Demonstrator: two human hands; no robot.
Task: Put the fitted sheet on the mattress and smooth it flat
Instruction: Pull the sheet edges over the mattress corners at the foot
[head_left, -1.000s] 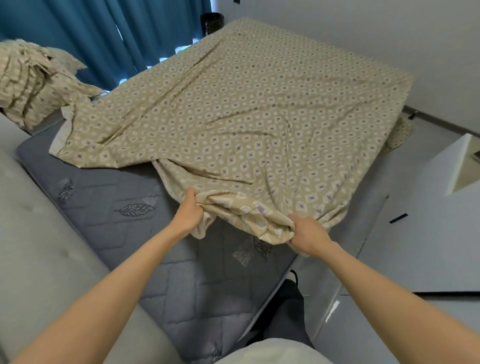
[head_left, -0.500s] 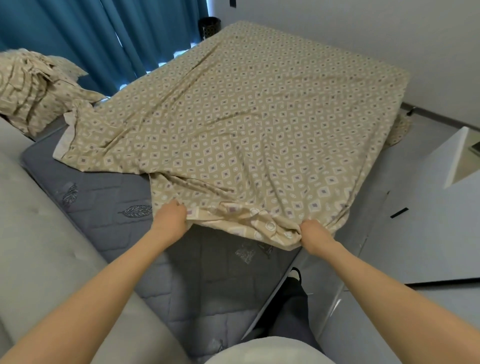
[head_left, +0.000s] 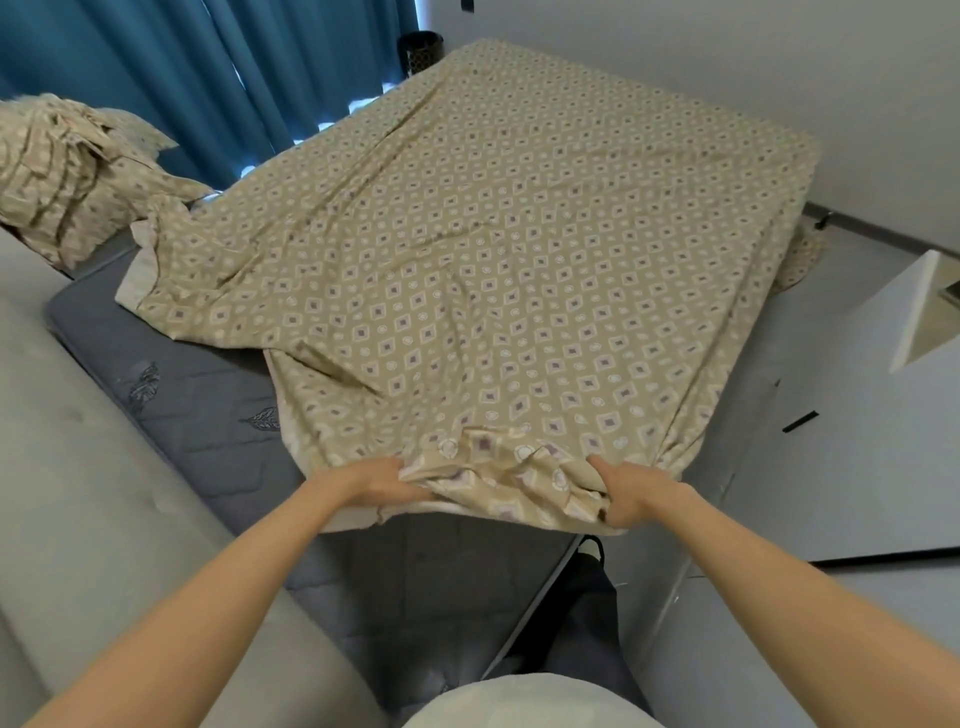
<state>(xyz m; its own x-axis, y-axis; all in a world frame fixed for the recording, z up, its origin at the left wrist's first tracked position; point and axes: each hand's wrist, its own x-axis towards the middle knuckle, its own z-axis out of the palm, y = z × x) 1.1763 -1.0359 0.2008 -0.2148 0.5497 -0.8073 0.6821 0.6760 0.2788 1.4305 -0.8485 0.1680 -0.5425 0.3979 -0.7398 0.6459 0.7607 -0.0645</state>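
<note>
Beige patterned fitted sheet, soft, light, easily bunched; left hand and right hand grip its gathered near hem, mid-frame, over grey mattress.

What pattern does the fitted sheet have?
The fitted sheet is beige with white diamonds and small circles; the head view shows it.

Home bedroom: quilted mattress under left hand and right hand; blue curtains beyond, to the left.
</note>
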